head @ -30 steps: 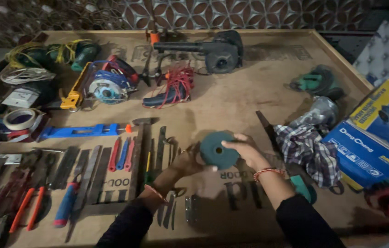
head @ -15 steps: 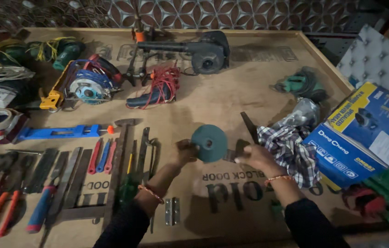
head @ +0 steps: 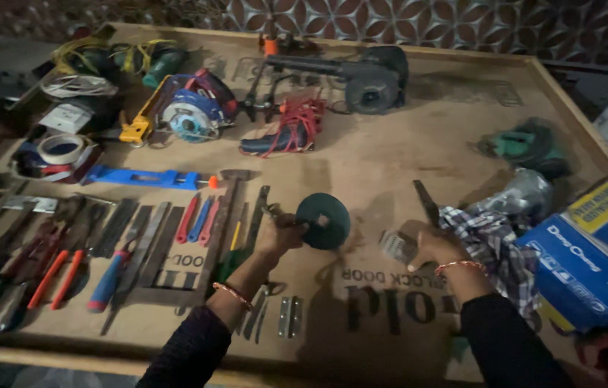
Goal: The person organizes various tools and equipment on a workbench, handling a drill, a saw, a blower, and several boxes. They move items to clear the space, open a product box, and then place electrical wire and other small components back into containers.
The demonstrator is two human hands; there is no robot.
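One blue-and-yellow box (head: 591, 248) far right

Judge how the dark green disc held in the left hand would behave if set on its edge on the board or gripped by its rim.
The dark green disc is round and flat, so on edge it would probably roll or tip flat. It keeps its shape held at one side by the left hand, so it is likely stiff. Its matte, grainy-looking face suggests little slip.
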